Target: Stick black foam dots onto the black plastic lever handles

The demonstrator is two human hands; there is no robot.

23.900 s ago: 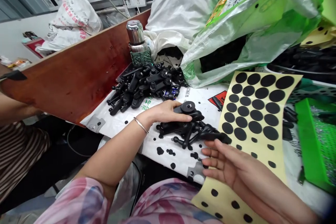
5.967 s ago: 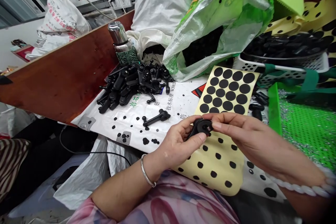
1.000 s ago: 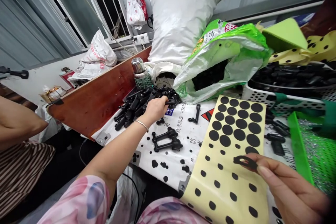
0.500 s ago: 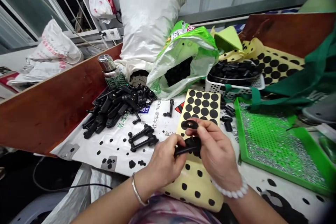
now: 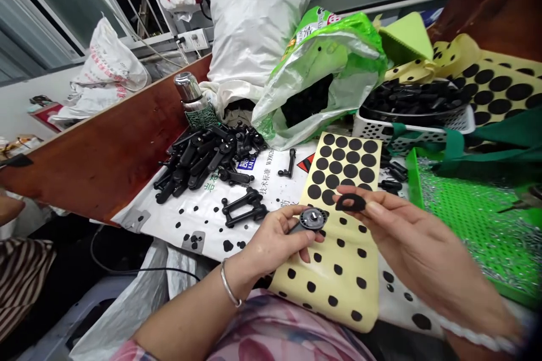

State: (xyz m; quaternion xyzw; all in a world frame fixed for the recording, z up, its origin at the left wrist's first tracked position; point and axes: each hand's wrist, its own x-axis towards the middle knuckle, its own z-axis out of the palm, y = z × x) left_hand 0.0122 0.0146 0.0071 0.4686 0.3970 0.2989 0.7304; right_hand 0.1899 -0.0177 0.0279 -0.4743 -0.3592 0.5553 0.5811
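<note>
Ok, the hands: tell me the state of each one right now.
Left hand: closed, holding a black plastic arm part.
Right hand: closed, pinching a black rubber pad between fingers and thumb.

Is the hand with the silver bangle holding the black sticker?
No, the left hand holds a round-headed black part, and the right hand pinches the black sticker.

I see a matt black plastic bracket (image 5: 296, 227) with a metal hub (image 5: 312, 216) in the left hand (image 5: 275, 242), a matt rubbery pad (image 5: 350, 201) in the right hand (image 5: 406, 231), and smooth cream backing paper (image 5: 345, 293) just beneath them.
</note>
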